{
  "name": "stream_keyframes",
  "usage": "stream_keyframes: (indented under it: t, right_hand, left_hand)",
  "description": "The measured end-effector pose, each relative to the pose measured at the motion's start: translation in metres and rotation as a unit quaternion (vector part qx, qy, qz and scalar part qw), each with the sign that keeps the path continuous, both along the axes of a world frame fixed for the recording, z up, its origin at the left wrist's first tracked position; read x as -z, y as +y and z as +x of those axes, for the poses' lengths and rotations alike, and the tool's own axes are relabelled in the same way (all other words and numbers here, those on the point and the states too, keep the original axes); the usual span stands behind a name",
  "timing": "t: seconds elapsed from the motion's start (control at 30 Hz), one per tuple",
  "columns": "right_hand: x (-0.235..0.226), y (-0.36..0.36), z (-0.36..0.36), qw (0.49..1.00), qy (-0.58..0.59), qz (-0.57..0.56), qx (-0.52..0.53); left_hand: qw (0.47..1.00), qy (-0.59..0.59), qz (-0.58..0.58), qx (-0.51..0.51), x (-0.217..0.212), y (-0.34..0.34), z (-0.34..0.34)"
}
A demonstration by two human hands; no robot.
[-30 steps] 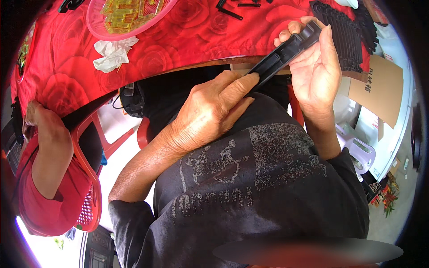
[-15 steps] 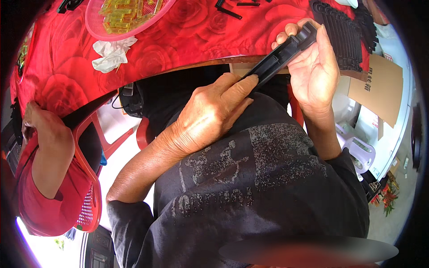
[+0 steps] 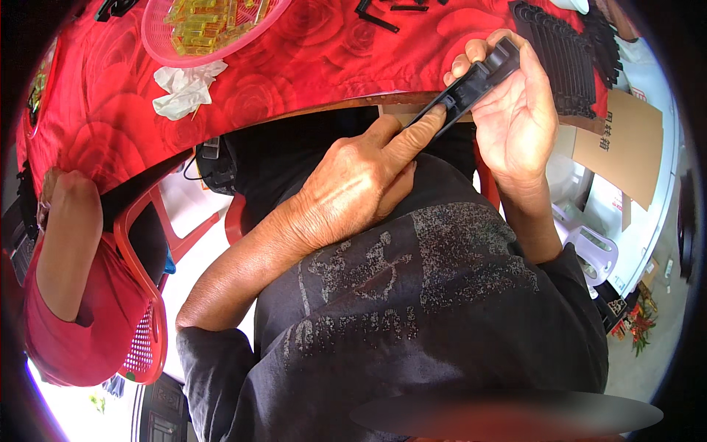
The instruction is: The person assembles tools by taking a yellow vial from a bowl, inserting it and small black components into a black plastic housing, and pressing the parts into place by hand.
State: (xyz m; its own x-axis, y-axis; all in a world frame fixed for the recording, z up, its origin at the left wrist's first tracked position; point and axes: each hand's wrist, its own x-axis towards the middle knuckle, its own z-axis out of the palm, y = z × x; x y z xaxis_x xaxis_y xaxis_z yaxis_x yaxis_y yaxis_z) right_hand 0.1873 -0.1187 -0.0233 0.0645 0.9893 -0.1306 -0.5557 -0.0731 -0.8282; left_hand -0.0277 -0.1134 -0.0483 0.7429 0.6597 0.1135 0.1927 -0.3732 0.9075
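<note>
A long black plastic strip [image 3: 471, 85] is clasped in the right hand [image 3: 515, 118], just below the red table's edge [image 3: 309, 110]. Its long axis is tilted, upper end toward the table. Its lower end is touched by the left hand [image 3: 353, 184], forefinger extended.

A plastic strip [image 3: 471, 85] sits at the near edge of the bench [image 3: 309, 70], held between the right hand [image 3: 515, 118] on its right and the left hand [image 3: 353, 188], whose fingers [image 3: 412, 136] touch its near left end. Far right on the bench lies a stack of similar strips [image 3: 563, 51]. Far left stands a bowl [image 3: 158, 48] holding small plastic pieces [image 3: 206, 18], with a crumpled tissue [image 3: 184, 85] just near of it. Left of the bench, another person's arm [image 3: 66, 243] rests by a chair [image 3: 143, 295].
</note>
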Motion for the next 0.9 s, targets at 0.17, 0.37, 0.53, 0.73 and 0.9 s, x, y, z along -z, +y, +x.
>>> stream_keyframes:
  t: [0.17,0.37,0.53,0.73,0.9]
  right_hand:
    - [0.002,0.002,0.000,1.000,0.009,-0.003,-0.008]
    - [0.000,0.004,-0.005,0.999,-0.028,0.011,-0.023]
    - [0.009,0.001,-0.003,1.000,0.020,-0.015,-0.006]
    - [0.009,-0.002,0.000,0.999,0.041,-0.025,0.005]
    - [0.010,0.000,0.002,0.998,0.044,-0.034,0.010]
  left_hand:
    - [1.000,0.010,0.014,-0.006,-0.002,-0.001,0.003]
    - [0.999,0.026,0.025,-0.015,0.000,-0.003,0.000]
    - [0.999,0.037,-0.001,-0.007,-0.002,-0.002,-0.001]
    - [1.000,0.020,0.013,-0.021,0.001,-0.005,-0.007]
    - [0.999,0.010,0.011,-0.036,0.001,-0.007,-0.007]
